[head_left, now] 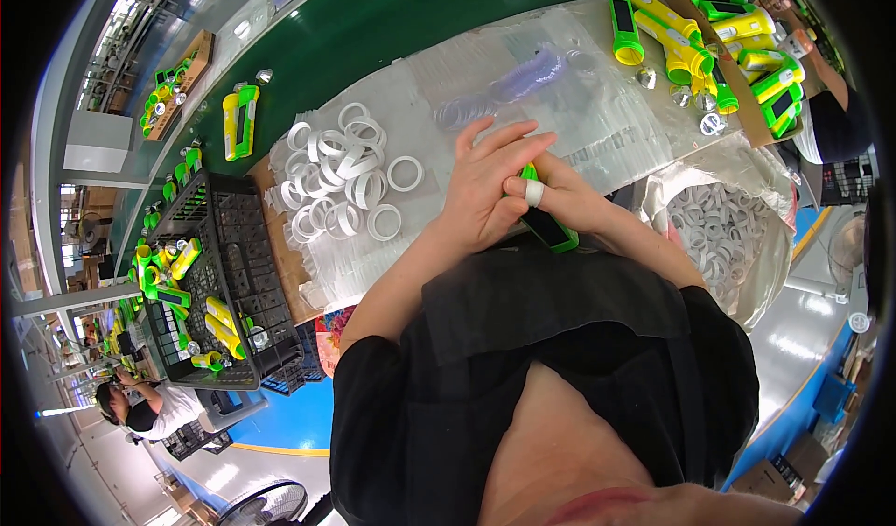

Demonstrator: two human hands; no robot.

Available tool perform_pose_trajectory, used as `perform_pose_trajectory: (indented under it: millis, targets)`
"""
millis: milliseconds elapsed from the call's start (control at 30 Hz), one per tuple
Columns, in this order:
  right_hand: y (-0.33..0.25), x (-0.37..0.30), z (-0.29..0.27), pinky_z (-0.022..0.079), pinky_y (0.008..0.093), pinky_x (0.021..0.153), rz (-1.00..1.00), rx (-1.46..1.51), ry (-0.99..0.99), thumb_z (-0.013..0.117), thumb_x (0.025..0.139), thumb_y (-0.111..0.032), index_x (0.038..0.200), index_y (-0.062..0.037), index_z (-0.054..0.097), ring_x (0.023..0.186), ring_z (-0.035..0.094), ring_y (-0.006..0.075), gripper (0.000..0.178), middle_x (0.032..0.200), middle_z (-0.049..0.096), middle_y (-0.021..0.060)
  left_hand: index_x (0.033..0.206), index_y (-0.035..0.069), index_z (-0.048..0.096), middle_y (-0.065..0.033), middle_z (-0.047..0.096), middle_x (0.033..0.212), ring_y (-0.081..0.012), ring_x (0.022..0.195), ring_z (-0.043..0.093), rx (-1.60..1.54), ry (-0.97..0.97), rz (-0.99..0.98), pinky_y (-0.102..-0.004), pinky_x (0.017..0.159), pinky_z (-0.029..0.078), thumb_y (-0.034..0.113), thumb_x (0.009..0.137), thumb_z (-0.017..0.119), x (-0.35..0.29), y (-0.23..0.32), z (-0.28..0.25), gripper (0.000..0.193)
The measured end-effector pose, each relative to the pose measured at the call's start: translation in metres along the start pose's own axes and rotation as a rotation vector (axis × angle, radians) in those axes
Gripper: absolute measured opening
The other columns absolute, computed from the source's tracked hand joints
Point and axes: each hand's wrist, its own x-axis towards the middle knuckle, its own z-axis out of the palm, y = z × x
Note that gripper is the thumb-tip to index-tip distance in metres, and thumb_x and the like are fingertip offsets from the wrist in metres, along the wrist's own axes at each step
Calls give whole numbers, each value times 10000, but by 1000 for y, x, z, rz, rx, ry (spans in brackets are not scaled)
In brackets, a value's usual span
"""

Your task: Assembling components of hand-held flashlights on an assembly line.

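A green flashlight (553, 231) with a dark panel is held between my hands, close to my chest above the near edge of the worktable. My right hand (583, 207) wraps round its body, with a white band of tape on the thumb. Across its far end lies my left hand (481, 190), fingers long and partly spread, thumb side against the flashlight. That end is mostly hidden under my fingers. Left of my hands, white plastic rings (353, 167) are heaped on the plastic-covered cardboard (420, 87). Beyond my fingers rests a row of clear round lenses (527, 76).
At far right, yellow-green flashlights (667, 36) and silver reflectors lie beside a full carton (717, 45). A sack (761, 293) of white rings stands right of me. On the left are a black crate (245, 293) with flashlights and a lone flashlight (240, 125). A co-worker (154, 409) sits far left.
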Motion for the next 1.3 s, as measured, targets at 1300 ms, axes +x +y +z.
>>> perform_pose_trajectory:
  millis: [1300]
  targets:
    - [8, 105, -221, 501, 271, 685, 235, -670, 499, 675, 802, -513, 1228, 5, 535, 760, 629, 161, 685, 984, 640, 113, 1234, 30, 576, -166, 533, 1098, -327, 994, 570, 300, -145, -295, -408, 792, 507, 282, 778, 717, 79, -121, 84, 540]
